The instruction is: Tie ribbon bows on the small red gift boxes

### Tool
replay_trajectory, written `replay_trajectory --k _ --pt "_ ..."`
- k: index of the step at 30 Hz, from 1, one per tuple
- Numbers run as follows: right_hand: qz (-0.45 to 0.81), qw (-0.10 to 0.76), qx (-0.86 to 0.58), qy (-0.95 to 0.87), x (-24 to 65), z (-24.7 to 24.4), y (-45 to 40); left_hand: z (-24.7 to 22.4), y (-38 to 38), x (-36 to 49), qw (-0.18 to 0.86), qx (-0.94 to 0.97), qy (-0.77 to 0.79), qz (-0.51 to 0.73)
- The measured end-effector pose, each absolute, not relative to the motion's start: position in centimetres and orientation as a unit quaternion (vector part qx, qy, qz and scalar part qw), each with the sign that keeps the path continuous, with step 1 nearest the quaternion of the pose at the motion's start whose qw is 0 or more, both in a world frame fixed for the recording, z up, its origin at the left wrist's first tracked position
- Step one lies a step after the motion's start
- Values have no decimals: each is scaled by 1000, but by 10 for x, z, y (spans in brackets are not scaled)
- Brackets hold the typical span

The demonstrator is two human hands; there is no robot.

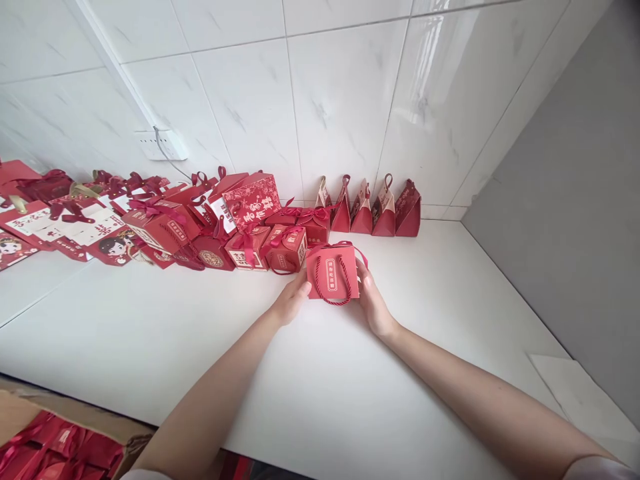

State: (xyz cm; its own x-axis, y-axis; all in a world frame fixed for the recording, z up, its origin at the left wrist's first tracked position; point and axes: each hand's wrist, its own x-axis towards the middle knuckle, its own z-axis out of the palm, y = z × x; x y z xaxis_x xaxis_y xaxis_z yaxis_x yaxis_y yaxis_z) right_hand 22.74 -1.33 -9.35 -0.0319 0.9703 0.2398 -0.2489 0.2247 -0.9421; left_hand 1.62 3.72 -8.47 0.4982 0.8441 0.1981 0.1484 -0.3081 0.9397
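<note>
A red gift box [331,275] with a twisted rope handle and a ribbon on top is between my two hands, near the middle of the white table. My left hand [293,295] presses on its left side, the thumb along the front edge. On the opposite side my right hand [373,300] grips it, with the fingers partly hidden behind the box. Just behind and to the left stand similar ribboned boxes, among them one small red box [287,247] close to my left hand.
Several triangular red boxes [383,210] with loops line the tiled wall. A heap of red gift boxes and bags [165,223] fills the back left, below a wall socket [160,145]. At lower left, a cardboard carton [125,445] holds more red boxes. A grey panel [565,200] bounds the right.
</note>
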Motion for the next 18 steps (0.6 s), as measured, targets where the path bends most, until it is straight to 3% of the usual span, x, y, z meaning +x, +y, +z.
replay_trajectory --k 8,14,18 --pt "570 566 -301 -514 225 -95 -13 -80 30 35 710 542 285 347" --pt "543 599 -348 -475 229 -97 -8 -76 34 31 618 569 375 391" --pt "510 623 -361 -471 228 -95 -3 -69 21 38 561 669 308 379"
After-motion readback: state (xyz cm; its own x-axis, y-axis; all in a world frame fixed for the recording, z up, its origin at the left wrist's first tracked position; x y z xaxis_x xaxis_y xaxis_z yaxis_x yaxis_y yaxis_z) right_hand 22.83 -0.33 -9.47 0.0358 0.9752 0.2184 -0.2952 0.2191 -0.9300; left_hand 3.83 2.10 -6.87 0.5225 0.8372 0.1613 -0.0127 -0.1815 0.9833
